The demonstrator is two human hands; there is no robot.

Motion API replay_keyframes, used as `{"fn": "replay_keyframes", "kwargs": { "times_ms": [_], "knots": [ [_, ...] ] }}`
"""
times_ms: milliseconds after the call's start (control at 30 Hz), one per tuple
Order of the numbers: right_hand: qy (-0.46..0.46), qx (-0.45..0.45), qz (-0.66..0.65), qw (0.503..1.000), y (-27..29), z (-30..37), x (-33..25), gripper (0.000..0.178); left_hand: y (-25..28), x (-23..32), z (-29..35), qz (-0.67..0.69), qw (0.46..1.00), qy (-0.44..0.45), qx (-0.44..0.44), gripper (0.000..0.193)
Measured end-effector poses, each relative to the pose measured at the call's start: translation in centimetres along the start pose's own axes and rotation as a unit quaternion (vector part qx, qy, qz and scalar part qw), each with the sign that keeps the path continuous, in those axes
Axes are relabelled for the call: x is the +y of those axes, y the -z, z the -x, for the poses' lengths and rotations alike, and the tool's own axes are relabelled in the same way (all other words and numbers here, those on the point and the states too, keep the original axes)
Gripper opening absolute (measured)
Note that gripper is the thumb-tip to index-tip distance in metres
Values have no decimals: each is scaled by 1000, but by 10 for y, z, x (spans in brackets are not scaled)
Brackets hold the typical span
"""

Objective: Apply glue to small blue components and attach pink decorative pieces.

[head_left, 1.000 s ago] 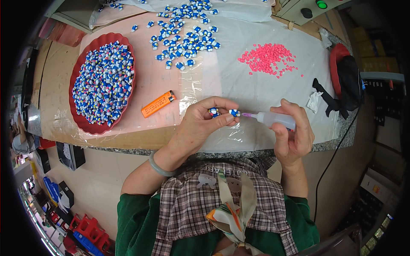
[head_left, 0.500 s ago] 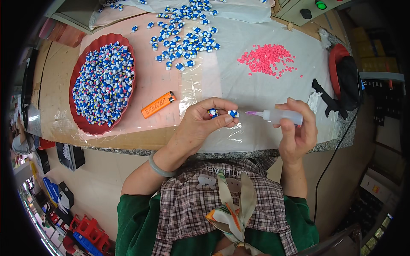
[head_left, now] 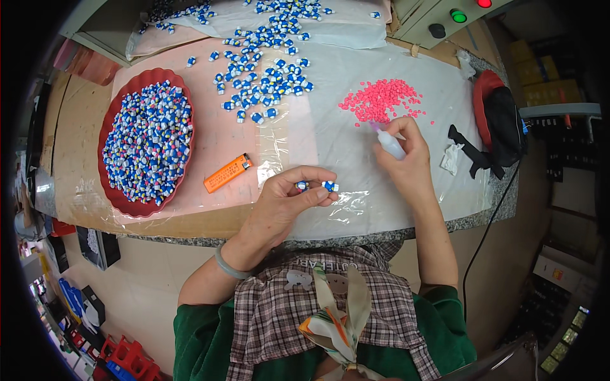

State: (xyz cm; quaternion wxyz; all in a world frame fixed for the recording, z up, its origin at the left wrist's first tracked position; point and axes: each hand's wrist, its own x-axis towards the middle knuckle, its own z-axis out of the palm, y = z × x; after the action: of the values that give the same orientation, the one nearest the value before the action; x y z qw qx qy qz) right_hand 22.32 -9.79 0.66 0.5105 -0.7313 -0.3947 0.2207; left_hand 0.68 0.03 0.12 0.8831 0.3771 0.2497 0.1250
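My left hand (head_left: 284,198) is closed on small blue-and-white figurines; one figurine (head_left: 329,186) sits between thumb and fingertips, and a second (head_left: 302,186) shows nearer the palm. In my right hand (head_left: 406,152) is a translucent squeeze bottle (head_left: 391,145) with a purplish tip. That tip points away from me, at the near edge of a scattered pile of small pink pieces (head_left: 386,96). Whether it touches a piece is too small to tell. Many similar blue-and-white figurines (head_left: 270,82) lie loose beyond my left hand.
A red scalloped tray (head_left: 103,166) heaped with figurines stands at the left. An orange lighter (head_left: 227,173) lies between it and my left hand. Toward the right are crumpled white tissue (head_left: 451,159), a black strap (head_left: 473,149) and a black bag (head_left: 506,120). A control box (head_left: 438,19) stands at the back.
My right hand has carried the squeeze bottle away from the figurines, forward and slightly left to the pink pieces. My left hand keeps its hold. The whole view has shifted slightly.
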Motion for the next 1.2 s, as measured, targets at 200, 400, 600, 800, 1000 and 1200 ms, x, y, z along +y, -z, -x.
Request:
{"fn": "replay_keyframes", "kwargs": {
  "times_ms": [200, 400, 600, 800, 1000, 1200],
  "knots": [
    [161, -59, 246, 954, -11, -28, -9, 22, 2, -1, -1, 4, 1000, -2, -4, 21],
    [154, -87, 305, 936, -6, -32, -17, 20, 3, -1, 0, -11, 1000, -2, -17, 22],
    [120, -113, 289, 943, 2, -30, -16, 20, 3, -2, 0, 1, 1000, -4, -13, 24],
    [147, -116, 247, 951, -1, -30, -11, 21, 3, -3, 0, -12, 1000, 1, -9, 24],
    [170, -127, 294, 932, -4, -31, -15, 20, 5, -5, 0, -5, 1000, 2, -18, 23],
    [152, -134, 203, 958, 0, -28, -13, 15, 2, -3, -1, -3, 1000, -5, -16, 21]
  ]
}}
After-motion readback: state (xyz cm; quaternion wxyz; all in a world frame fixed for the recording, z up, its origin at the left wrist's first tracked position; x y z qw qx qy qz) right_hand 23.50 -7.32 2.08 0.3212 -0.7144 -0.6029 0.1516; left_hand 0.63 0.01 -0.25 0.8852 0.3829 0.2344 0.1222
